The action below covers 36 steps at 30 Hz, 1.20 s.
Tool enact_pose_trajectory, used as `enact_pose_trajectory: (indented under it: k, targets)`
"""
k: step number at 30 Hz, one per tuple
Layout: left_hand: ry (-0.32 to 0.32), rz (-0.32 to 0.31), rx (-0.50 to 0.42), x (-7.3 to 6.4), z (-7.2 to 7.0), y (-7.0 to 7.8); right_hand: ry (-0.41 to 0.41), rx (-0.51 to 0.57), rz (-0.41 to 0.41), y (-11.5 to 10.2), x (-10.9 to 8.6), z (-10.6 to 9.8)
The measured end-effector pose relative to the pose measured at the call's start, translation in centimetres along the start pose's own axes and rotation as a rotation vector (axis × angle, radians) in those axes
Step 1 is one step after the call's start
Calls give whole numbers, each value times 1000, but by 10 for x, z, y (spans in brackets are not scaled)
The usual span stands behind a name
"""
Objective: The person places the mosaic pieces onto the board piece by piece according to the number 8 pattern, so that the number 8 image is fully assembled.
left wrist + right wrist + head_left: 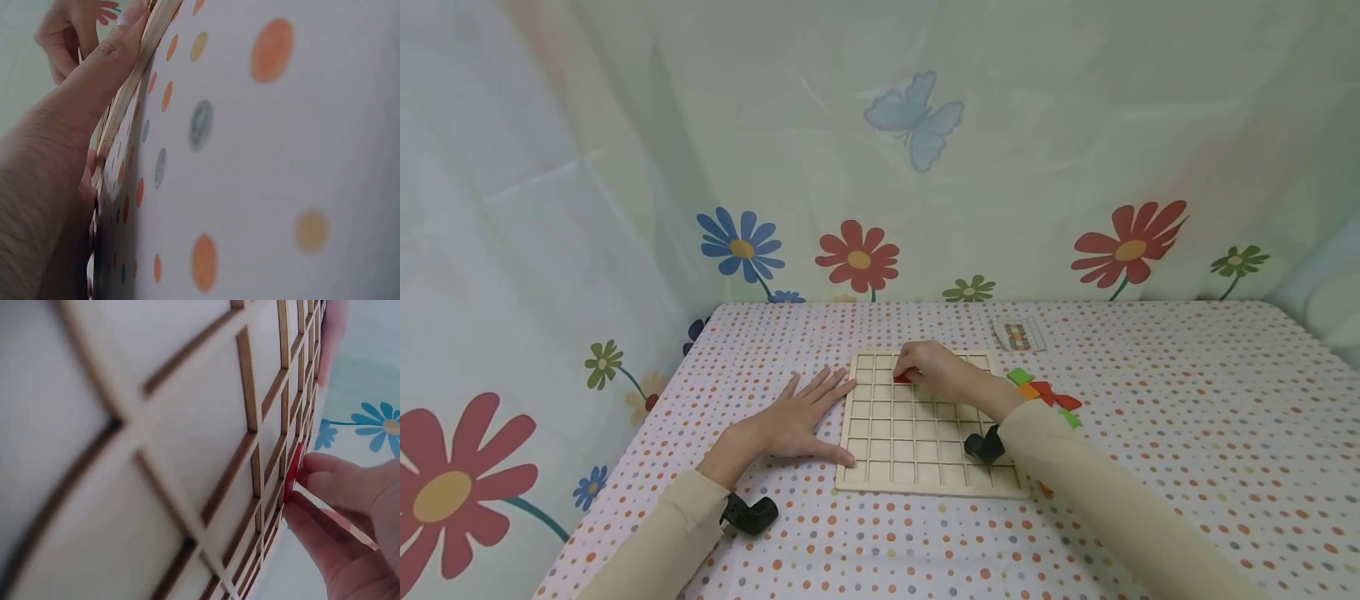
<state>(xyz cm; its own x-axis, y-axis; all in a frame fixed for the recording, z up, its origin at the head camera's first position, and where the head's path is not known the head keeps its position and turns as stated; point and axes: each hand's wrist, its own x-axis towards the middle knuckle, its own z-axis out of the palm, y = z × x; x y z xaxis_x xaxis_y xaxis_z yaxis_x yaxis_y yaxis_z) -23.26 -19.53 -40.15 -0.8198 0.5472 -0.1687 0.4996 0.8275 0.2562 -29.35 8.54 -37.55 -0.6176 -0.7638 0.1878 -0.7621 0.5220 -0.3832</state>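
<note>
On my head view, I have the board (902,451) in the lower middle of the frame, a pale grid of square cells lying on the dotted cloth (820,550). The left hand (797,423) lies just left of frame centre, palm down, its fingers straight and spread; it grips nothing. Its thumb rests on the board's lower left edge, and its fingertips reach the left edge higher up. My left wrist view shows that thumb at the upper left, against the rim.

The right hand (934,369) is over the upper middle of the board, thumb and fingers pinching a red piece (902,379). That piece sits at a cell in the upper part of the grid, left of the board's midline. My right wrist view has it right of centre, against the grid; I can't tell whether it is fully seated.

Right of the board, partly behind the right sleeve (1112,500), I see a loose cluster of green, orange and red pieces (1043,389). A card (1018,335) with a coloured pattern lies beyond the board's upper right corner. Flowers and a butterfly (917,121) decorate the backdrop (1037,150).
</note>
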Motion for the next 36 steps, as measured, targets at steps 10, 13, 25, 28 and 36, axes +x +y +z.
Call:
enact_pose_trajectory:
  k: [10, 13, 25, 28, 36]
  targets:
    - [-12, -20, -21, -4, 1, 1, -68, -101, -1, -37, -62, -18]
    - [-7, -20, -21, -4, 1, 1, -85, -72, 10, -47, -88, -28]
    - [-24, -5, -26, 0, -1, 5, -143, 56, 243, -18, -187, -41]
    - [-24, -9, -30, -1, 0, 6, -110, 40, 227, -11, -199, -36]
    - [-15, -37, -9, -1, 0, 6, -78, 50, 217, -11, -201, -30]
